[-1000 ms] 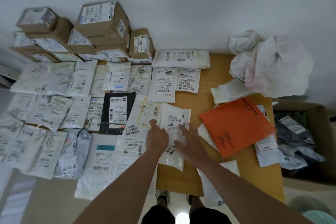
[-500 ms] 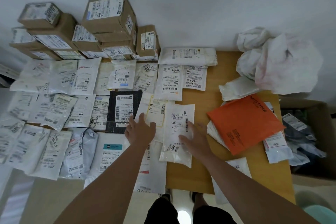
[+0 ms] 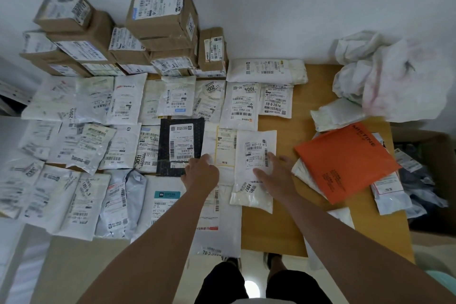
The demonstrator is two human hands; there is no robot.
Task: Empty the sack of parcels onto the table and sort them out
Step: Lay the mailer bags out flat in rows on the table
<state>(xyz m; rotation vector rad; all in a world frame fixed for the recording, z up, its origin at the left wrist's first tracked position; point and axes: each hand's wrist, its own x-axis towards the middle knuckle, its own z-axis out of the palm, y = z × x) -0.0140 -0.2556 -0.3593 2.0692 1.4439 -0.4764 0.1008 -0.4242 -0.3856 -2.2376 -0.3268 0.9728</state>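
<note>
Flat white mailer parcels lie in rows over the left and middle of the wooden table (image 3: pixel 278 227). My right hand (image 3: pixel 274 175) presses flat, fingers spread, on a white parcel labelled 502 602-12 815 (image 3: pixel 256 145). My left hand (image 3: pixel 201 171) has its fingers curled on the lower left corner of the neighbouring white parcel with a yellow-framed label (image 3: pixel 223 148). A black parcel (image 3: pixel 181 145) lies just left of it. The crumpled white sack (image 3: pixel 394 76) sits at the table's far right corner.
Brown cardboard boxes (image 3: pixel 160 20) are stacked against the wall at the back left. An orange parcel (image 3: pixel 345 163) tops a loose pile of mailers at the right. An open carton (image 3: pixel 424 180) with more bags stands beyond the table's right edge.
My left hand left the 502 parcel, moved left and curled onto the corner of the yellow-label parcel. My right hand stayed pressed on the 502 parcel.
</note>
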